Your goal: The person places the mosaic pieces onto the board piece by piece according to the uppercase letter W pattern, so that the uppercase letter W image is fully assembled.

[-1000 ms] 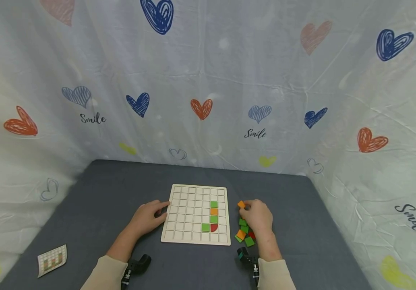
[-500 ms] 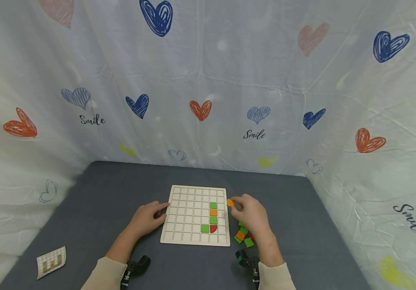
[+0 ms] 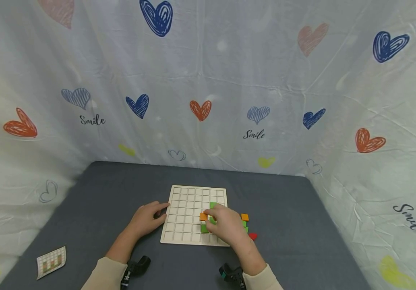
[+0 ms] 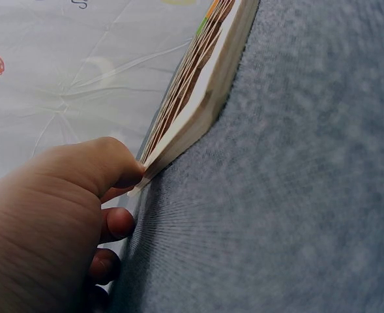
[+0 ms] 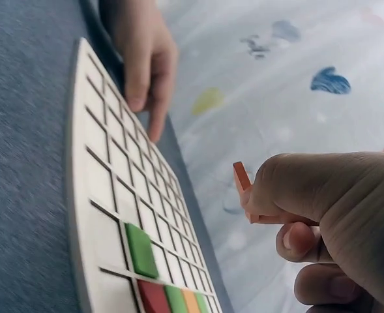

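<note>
Orange shows at the fingertips of the right hand (image 3: pixel 226 223), where thumb and forefinger pinch one tile (image 5: pixel 242 182) above the right half of the pale gridded board (image 3: pixel 179 217), lifted clear of its surface. The left hand (image 3: pixel 146 215) is loosely spread, with thumb and forefinger touching the board's left edge.

From the head view, the right hand and wrist cover much of the board's right edge and the tiles below them. The right wrist view shows five seated tiles, the lower ones cut off by its bottom border: three green squares (image 5: pixel 141 251), one orange square (image 5: pixel 190 301) and one red piece (image 5: pixel 153 297).

Just beyond the board's right edge, at least four loose pieces show: one orange block (image 3: pixel 245 217), two green blocks (image 3: pixel 244 224) and one red block (image 3: pixel 253 236). The forearm partly hides this group, so its full count cannot be told.

One card (image 3: pixel 51 262) lies near the left edge of the grey table (image 3: pixel 284 209), its printed squares too small to count. The table's near edge falls outside the head view. The left wrist view catches the board nearly edge-on, running out at the top.
</note>
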Demonstrator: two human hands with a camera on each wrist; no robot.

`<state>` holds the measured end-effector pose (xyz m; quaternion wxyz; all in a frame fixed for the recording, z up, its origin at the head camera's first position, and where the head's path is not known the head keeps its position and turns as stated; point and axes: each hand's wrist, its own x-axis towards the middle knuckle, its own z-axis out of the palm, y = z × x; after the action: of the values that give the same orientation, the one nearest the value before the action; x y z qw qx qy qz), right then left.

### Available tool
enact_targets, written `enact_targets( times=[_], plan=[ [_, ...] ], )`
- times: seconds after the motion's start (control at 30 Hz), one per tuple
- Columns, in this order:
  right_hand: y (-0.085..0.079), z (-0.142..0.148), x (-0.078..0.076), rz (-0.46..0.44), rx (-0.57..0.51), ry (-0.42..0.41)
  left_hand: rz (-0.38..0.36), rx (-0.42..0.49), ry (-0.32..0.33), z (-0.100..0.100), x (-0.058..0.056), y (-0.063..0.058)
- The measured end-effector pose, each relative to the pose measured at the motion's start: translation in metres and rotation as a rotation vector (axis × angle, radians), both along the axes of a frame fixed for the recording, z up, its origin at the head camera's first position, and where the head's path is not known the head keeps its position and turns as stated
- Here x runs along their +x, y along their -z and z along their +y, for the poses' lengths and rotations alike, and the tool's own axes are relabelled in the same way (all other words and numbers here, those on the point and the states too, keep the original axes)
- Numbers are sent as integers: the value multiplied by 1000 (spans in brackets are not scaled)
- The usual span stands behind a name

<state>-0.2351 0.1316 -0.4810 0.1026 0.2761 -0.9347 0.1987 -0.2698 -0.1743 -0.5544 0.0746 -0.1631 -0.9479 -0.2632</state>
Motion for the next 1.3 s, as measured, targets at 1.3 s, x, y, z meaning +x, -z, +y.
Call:
enact_targets(
  times=[1.3],
  plan=[
    [25, -12, -3, -111, 45, 57, 26, 1, 1, 1, 2, -1]
  ],
)
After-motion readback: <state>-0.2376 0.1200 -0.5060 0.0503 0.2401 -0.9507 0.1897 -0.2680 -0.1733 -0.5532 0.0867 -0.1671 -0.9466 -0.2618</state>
